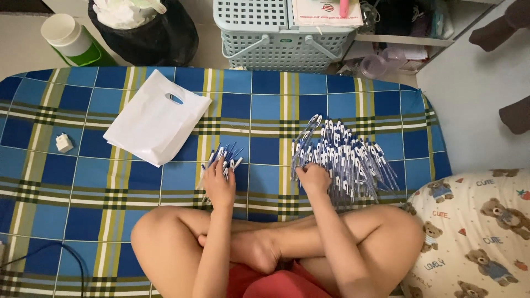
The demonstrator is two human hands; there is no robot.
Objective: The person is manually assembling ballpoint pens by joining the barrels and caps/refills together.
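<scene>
— Fingers first: what is the left hand doing?

— Its fingers are curled round a small fan of blue-and-white plastic pens, holding them by their near ends, so the pen tips spread out past the fingertips toward the far side. That bunch sits just right of the flat white plastic carrier bag with a cut-out handle, touching or nearly touching its near corner; I cannot tell which.

— And the right hand?

— Its fingers are bent down onto the near left edge of the large heap of the same blue-and-white pens. They seem to pinch at a pen or two there, but whether anything is actually gripped I cannot tell. The heap spreads from the hand to the far right.

— Where does all this lie?

— On a blue, green and white checked cloth covering the surface in front of the person's crossed bare legs. The two hands are near each other, with a bare strip of cloth between the small bunch and the heap.

— Anything else around?

— A small white plug-like block lies well to the left on the cloth. Beyond the far edge stand a pale blue-grey plastic lattice basket with handles, a black bag holding white stuff and a white-and-green cylindrical container. At the near right is a cream pillow printed with teddy bears.
</scene>
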